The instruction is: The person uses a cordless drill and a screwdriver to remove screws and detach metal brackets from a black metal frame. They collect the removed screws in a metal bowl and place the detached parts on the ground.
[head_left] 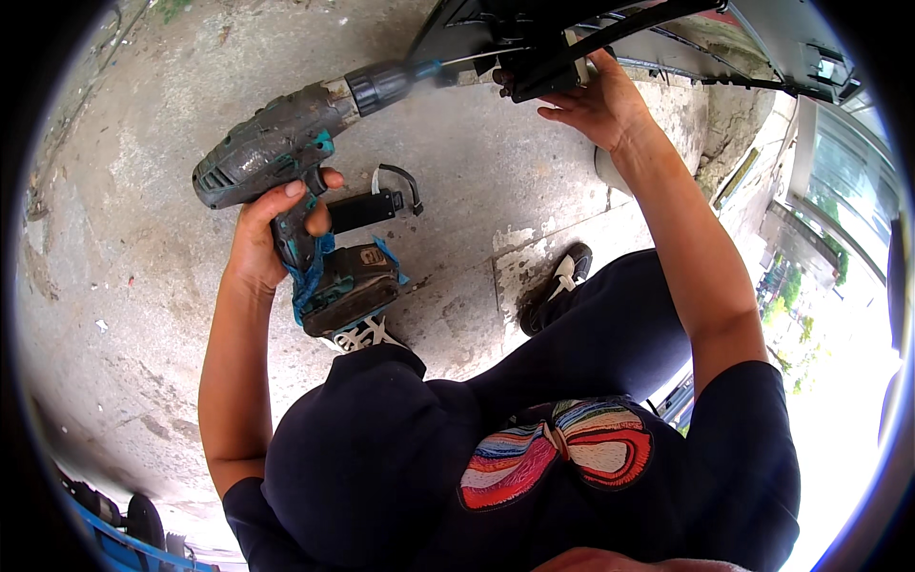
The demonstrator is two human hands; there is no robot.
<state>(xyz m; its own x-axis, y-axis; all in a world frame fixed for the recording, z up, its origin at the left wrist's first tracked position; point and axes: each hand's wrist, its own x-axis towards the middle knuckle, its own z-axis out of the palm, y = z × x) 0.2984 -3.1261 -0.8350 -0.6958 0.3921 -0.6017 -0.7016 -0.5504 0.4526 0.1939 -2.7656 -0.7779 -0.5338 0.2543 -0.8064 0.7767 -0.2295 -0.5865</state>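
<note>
My left hand (262,238) is wrapped round the handle of a dark grey and teal cordless drill (257,143), its battery low over my shoe. The drill points right, with a long bit (472,55) reaching a black metal assembly (453,29) at the top; whether the tip touches it is unclear. My right hand (605,114) grips a black bracket-like part (534,76) of that assembly, fingers curled round its near side, partly hidden.
A black part with a curved arm (367,205) lies on the concrete floor (133,267) behind the drill. Beside the right arm are a worn ledge (724,143) and glass panels (839,181). A blue object with black fittings (124,534) sits lower left. My shoes (558,281) are below.
</note>
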